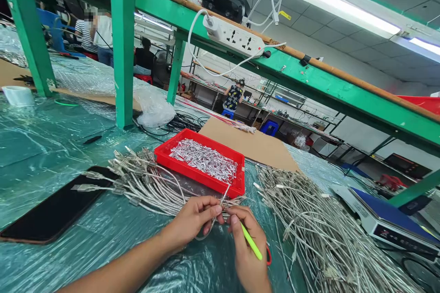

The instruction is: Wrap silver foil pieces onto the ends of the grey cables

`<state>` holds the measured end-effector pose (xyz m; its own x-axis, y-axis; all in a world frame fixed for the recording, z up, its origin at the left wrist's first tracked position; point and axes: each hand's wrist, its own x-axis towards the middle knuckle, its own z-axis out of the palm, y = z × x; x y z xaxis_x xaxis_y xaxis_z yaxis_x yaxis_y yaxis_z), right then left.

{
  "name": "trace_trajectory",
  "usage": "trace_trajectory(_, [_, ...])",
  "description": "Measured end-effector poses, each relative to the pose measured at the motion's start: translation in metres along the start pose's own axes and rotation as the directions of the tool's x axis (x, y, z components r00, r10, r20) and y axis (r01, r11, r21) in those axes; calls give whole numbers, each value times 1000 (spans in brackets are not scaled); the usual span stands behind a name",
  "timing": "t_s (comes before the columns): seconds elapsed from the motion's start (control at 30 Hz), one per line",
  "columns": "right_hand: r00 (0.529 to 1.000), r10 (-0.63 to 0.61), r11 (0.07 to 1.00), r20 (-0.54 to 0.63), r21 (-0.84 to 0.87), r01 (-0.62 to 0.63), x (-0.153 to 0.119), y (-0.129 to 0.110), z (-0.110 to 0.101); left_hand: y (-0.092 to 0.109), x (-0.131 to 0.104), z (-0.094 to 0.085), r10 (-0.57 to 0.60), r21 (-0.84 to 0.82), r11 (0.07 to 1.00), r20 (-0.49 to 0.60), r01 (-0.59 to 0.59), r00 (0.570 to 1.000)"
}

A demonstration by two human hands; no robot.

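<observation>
My left hand (197, 215) is closed, thumb and fingers pinching a thin silvery cable (224, 194) whose end sticks up above the fingertips. My right hand (249, 242) meets it there, closed round a slim tool with a bright yellow-green handle (251, 242). The tool's tip is hidden among the fingers. A red loop (268, 254) shows behind the right hand; what it belongs to is hidden. Just beyond both hands stands a red tray (201, 181) holding a heap of small shiny metal pieces (204, 160).
Bundles of silvery cables lie left (147, 185) and right (319, 224) of the hands. A black phone (58, 210) is at left, a digital scale (388, 219) at right. Cardboard (247, 142) lies behind the tray. A green shelf frame (123, 46) carries a power strip (235, 37). Several people sit or stand farther off.
</observation>
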<state>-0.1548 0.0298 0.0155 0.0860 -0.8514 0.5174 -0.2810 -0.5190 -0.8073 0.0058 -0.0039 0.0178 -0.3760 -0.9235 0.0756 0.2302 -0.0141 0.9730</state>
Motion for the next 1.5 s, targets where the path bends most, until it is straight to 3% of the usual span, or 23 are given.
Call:
trace_trajectory(0.53, [997,-66,995,-38,-79,63,1,-5,0,-1,0,0,10,26,1000,35,-11,999])
trace_trajectory(0.83, [990,-68,990,-120,-131,52,-3,6,2,0,-1,0,7,40,999,19,-8,1000])
trace_trajectory(1.03, [981,-193,970,-21,-157,188,-4,-2,1,-2,1,1,0,26,1000,-3,0,1000])
trace_trajectory(1.17, [976,-208,967,69,-132,216,-6,-6,2,-5,2,1,-13,22,1000,-17,14,1000])
trace_trajectory(1.5, [986,-166,976,-35,-152,159,-3,-2,-2,2,-1,1,8,59,998,13,-9,1000])
